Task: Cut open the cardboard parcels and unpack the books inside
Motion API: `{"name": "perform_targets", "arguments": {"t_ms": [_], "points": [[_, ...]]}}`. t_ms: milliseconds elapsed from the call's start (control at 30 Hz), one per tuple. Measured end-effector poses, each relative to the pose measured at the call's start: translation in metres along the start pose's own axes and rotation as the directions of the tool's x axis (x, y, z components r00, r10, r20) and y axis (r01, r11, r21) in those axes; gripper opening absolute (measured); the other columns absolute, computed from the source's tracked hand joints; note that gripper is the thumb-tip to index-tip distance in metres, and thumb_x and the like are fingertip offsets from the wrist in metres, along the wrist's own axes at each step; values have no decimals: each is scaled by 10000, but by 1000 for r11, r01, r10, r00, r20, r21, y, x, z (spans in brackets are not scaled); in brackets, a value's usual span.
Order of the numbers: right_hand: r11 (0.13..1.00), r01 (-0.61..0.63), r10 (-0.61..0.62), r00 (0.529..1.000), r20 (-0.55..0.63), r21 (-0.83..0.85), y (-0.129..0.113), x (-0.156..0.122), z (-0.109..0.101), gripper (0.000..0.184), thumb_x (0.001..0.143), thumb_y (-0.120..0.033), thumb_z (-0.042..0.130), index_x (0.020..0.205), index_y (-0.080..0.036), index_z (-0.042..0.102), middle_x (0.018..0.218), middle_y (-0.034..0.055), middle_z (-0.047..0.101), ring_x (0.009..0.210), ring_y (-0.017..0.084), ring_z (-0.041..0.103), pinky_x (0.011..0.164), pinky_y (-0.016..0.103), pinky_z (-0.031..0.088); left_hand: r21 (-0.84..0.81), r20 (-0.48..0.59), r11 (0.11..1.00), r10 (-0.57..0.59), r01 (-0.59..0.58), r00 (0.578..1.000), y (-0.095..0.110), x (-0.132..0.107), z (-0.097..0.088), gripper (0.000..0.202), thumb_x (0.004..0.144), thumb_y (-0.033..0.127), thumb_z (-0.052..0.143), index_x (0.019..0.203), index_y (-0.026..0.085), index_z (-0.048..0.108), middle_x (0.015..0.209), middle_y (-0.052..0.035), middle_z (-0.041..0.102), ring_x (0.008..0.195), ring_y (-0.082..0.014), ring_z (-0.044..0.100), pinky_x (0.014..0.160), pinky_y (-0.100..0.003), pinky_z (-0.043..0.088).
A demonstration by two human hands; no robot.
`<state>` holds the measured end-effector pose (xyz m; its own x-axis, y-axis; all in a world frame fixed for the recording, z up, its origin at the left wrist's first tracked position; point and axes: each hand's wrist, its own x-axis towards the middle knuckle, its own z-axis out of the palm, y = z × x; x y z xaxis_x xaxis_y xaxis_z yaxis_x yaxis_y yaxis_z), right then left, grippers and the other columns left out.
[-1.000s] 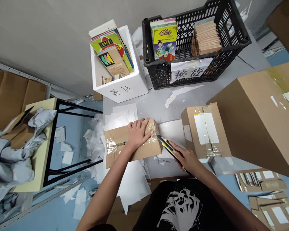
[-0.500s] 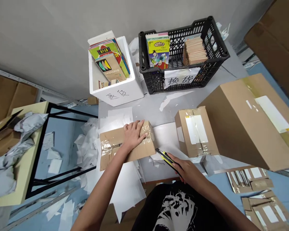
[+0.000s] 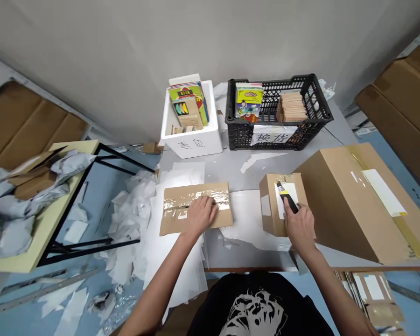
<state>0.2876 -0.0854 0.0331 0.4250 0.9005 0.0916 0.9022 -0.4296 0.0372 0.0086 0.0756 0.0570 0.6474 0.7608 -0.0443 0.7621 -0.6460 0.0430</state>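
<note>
A taped cardboard box lies on the table in front of me, with a dark slit running along its top seam. My left hand rests on it, palm down, fingertips at the seam and fingers slightly bent. Yellow and black, a utility knife is gripped in my right hand, its front end pointing away from me. The knife and hand are over a smaller upright cardboard box with white labels; whether they touch it I cannot tell.
A white foam box with books and a black crate with books stand at the back. To the right is a large carton. White paper sheets lie at the left. A side table holds grey packaging.
My right hand has moved the knife from the near box's corner, right and up, to over the smaller box. The near box has turned straighter, its slit now facing up. My view has shifted.
</note>
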Motion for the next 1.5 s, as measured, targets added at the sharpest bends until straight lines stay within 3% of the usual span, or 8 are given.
{"name": "perform_targets", "arguments": {"t_ms": [167,400,633,867,1033,1167,1333,1500], "points": [[904,305,-287,952,-105,298,-58,32,-19,441,933,-286,410,1346,-133,427,1209,206,519,1104,308,491,880,448,441,-51,-41,997,-59,57,997,3,-33,5,376,934,471,369,1064,179,567,1066,-97,610,974,-250,540,841,-378,410],[679,645,-702,711,50,350,-167,92,-19,525,874,-236,549,1360,-91,414,1348,184,480,1249,276,435,1032,379,366,-73,-146,987,-149,140,978,15,-24,19,400,869,526,459,967,157,579,965,-115,579,916,-267,514,817,-400,382],[590,793,-804,557,209,154,-177,102,-25,496,884,-271,522,1302,-14,448,1249,240,539,1158,303,504,948,395,431,-50,-379,984,-179,174,908,16,-26,39,345,881,478,460,868,159,590,863,-104,589,868,-251,516,843,-418,340],[500,852,-853,453,259,154,-180,111,-33,390,923,-198,380,1252,-12,477,1222,274,564,1122,293,561,836,366,480,-59,-431,985,-173,163,886,15,-29,43,354,904,468,419,823,167,587,806,-88,598,774,-216,527,824,-407,342],[501,849,-850,446,281,170,-173,135,-44,281,961,-249,356,1099,-127,568,937,136,692,805,207,668,746,291,464,-138,-389,976,-209,168,897,14,-36,48,420,890,553,402,783,188,580,813,-94,609,767,-222,545,845,-449,350],[525,836,-837,475,271,157,-170,148,-54,286,978,-269,339,1089,-127,562,846,106,692,783,192,671,722,264,444,-181,-362,971,-214,157,907,13,-43,54,427,874,590,417,783,202,570,821,-87,605,787,-223,549,856,-464,354],[515,846,-839,463,286,140,-162,123,-59,285,959,-196,333,1017,-97,594,778,128,687,748,217,681,677,286,460,-154,-340,987,-97,46,935,8,-54,62,422,908,547,336,803,204,559,826,-84,603,821,-227,537,863,-470,354],[519,848,-841,483,243,113,-168,81,-53,359,849,-63,430,1200,-48,507,1180,260,590,1088,291,594,810,386,495,-137,-340,976,115,-171,933,5,-57,70,409,915,500,294,823,203,560,813,-79,605,804,-216,526,866,-461,369]]}}
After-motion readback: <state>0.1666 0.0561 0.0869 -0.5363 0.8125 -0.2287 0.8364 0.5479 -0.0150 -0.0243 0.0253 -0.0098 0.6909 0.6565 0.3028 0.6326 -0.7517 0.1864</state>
